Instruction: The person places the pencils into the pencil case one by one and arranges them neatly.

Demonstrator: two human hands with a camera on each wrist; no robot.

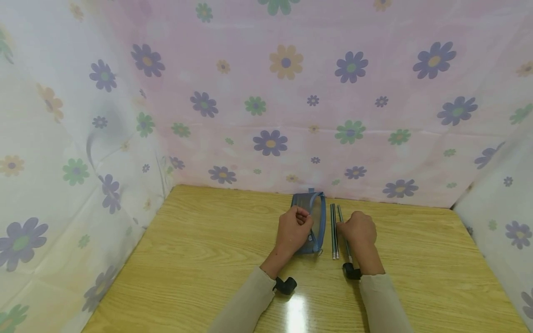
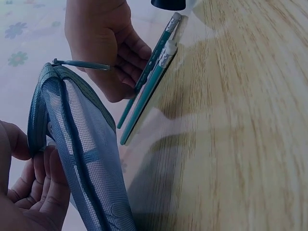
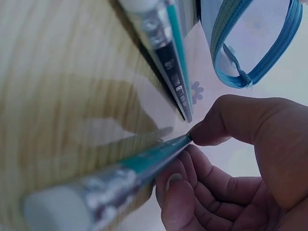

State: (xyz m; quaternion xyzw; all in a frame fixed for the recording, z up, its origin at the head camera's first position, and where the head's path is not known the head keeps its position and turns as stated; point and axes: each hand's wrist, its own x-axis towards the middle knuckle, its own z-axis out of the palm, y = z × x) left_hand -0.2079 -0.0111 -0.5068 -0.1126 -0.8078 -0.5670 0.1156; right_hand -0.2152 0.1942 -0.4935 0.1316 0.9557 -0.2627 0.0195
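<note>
A blue mesh zip pouch [image 1: 303,200] lies near the back of the table, its zipped mouth spread apart. My left hand [image 1: 293,230] is over its left side, thumb and fingers pinching the mouth's edge; the left wrist view shows these fingers [image 2: 48,175] by the zipper band [image 2: 36,118]. To the pouch's right, my right hand [image 1: 360,230] pinches a green pencil [image 3: 156,156] between thumb and fingers, eraser end toward the wrist. Between pouch and right hand, several pencils [image 1: 334,236], dark and green, lie side by side with their white erasers toward me.
The wood-grain table [image 1: 200,259] stretches out to both sides. A flowered cloth [image 1: 233,92] hangs along the back edge and both sides. A black wrist camera [image 1: 286,286] is on the left wrist, another black camera [image 1: 351,271] on the right.
</note>
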